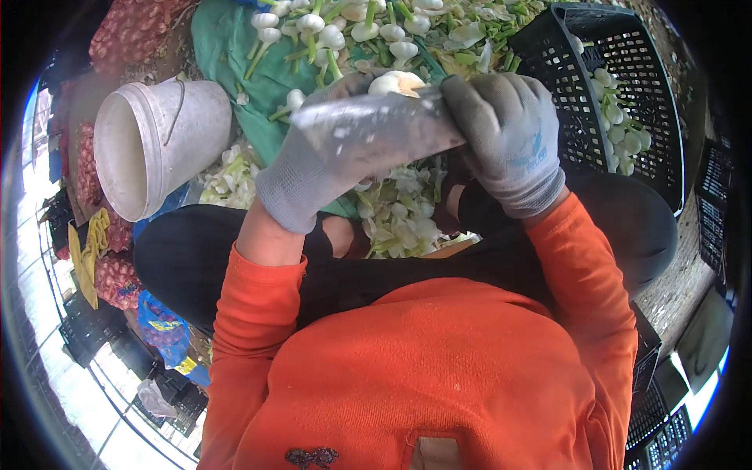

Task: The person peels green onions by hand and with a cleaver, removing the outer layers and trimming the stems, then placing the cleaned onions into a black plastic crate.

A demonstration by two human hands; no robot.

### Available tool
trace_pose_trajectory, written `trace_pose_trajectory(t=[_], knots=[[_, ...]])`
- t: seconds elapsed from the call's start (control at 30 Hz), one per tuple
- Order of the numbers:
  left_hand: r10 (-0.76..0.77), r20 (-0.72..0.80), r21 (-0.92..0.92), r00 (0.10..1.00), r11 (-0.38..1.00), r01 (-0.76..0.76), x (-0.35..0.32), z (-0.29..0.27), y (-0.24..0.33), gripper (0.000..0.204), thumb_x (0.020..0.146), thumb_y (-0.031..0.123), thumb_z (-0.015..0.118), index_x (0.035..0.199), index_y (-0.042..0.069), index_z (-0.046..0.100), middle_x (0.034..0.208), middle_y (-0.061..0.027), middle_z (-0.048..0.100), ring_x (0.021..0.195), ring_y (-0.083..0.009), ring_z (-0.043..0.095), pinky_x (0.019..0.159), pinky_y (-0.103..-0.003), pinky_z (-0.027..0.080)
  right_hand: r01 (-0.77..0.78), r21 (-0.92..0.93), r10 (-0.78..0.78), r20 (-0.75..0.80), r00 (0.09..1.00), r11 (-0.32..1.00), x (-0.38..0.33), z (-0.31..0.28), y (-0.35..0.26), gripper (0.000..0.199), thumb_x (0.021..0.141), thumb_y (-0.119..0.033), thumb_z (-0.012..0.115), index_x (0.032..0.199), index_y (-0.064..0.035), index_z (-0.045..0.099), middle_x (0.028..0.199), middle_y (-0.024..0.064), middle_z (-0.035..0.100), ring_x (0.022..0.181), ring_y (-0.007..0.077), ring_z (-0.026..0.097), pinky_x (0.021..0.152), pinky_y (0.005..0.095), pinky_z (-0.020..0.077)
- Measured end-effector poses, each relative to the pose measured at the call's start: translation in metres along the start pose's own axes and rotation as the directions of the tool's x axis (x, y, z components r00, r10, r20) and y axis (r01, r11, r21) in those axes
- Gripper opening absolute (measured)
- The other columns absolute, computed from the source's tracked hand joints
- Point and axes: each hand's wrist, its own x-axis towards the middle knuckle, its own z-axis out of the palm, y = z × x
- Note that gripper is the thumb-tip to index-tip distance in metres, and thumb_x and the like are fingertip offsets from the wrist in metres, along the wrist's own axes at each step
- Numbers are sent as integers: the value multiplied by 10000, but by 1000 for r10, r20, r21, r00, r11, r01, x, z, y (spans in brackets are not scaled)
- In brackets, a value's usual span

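Note:
My right hand [505,129], in a grey glove, is closed round the handle end of a cleaver [376,133]. Its broad, wet-specked blade lies across the front of my left hand [301,168], also gloved. Behind the blade's upper edge, a white garlic bulb [388,82] with a pale tan cut face shows in my left hand; the blade hides most of those fingers. Just beyond, several garlic bulbs with green stems [312,25] lie on a green cloth [215,47]. Peeled skins and leaf scraps [399,215] are heaped below my hands, between my legs.
A white bucket [196,117] lies tipped at the left, its mouth facing left. On the right stands a black slatted crate [548,59] with trimmed garlic bulbs [627,141] inside. Red net sacks [129,35] sit at the far left, near a yellow cloth [92,243].

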Motion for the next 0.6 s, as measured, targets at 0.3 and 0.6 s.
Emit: trace_pose_trajectory(t=[0.3,0.6], knots=[[-264,-35,88,964,960,267,6,-9,-1,541,757,141,806,1207,-12,547,1025,-49,661,872,-106,641,766,-239,539,-65,35,67,-65,996,997,7,-8,1,270,733,-158,635,995,-118,584,802,39,566,727,239,595,647,386,462],[-35,42,242,999,970,24,11,-3,4,574,795,254,712,1276,-5,537,1036,-60,638,837,-81,583,696,-216,475,-62,-56,64,45,997,997,-3,8,13,253,735,-173,629,980,-131,585,828,26,572,758,219,608,650,384,462]])
